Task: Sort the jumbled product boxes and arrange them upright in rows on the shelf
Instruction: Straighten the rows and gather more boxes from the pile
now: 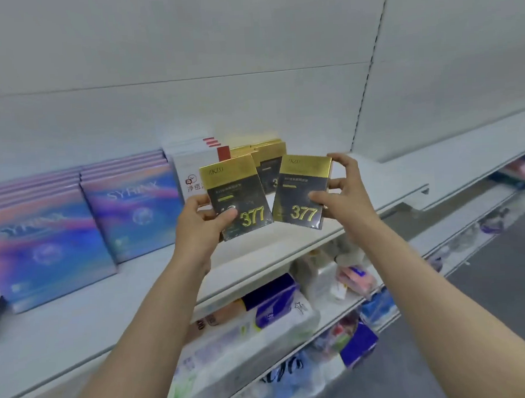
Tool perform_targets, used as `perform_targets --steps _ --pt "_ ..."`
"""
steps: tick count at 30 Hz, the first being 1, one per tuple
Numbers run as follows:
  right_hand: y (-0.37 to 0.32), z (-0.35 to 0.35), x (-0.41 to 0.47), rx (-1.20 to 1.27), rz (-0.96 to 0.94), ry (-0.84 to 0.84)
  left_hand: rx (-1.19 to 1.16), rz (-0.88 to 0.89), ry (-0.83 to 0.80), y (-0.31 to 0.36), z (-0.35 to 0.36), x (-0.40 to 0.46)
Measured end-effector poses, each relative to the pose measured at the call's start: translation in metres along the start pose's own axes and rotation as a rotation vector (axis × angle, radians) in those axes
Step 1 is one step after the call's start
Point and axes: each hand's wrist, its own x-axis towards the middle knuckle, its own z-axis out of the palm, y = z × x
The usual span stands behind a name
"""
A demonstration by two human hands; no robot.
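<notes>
My left hand [203, 221] grips a black-and-gold "377" box [238, 194] by its lower left corner, thumb across the front. My right hand [341, 191] holds a second matching "377" box [302, 190] by its right edge. Both boxes hover upright, slightly tilted, above the white shelf [272, 244]. Behind them a row of the same gold-topped boxes [268, 159] stands upright at the back of the shelf. Left of that row stand white boxes with red tabs [192, 169], then two rows of iridescent blue-pink "SYRINX" boxes [134, 211] [41, 247].
The shelf's right part [385, 180] is bare up to a seam in the back panel. Lower shelves [292, 319] hold plastic-wrapped tissue packs and other soft goods. A grey floor aisle [503, 292] lies at the right.
</notes>
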Motion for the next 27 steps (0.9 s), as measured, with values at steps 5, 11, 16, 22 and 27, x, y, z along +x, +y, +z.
perform_targets --steps 5,11,16,22,27 --pt "0.031 -0.004 0.097 0.005 -0.056 -0.076 0.018 0.009 0.112 -0.01 0.039 0.032" --pt "0.051 0.009 0.19 -0.095 -0.155 -0.317 0.053 -0.032 0.302 -0.021 0.077 0.051" --pt "0.061 0.025 0.227 -0.149 -0.219 -0.456 0.065 -0.058 0.404 -0.021 0.095 0.056" --pt "0.072 0.034 0.24 -0.238 -0.389 -0.372 0.087 -0.077 0.432 -0.02 0.11 0.064" --pt "0.071 0.037 0.241 -0.384 -0.421 -0.319 0.122 -0.073 0.392 -0.015 0.116 0.067"
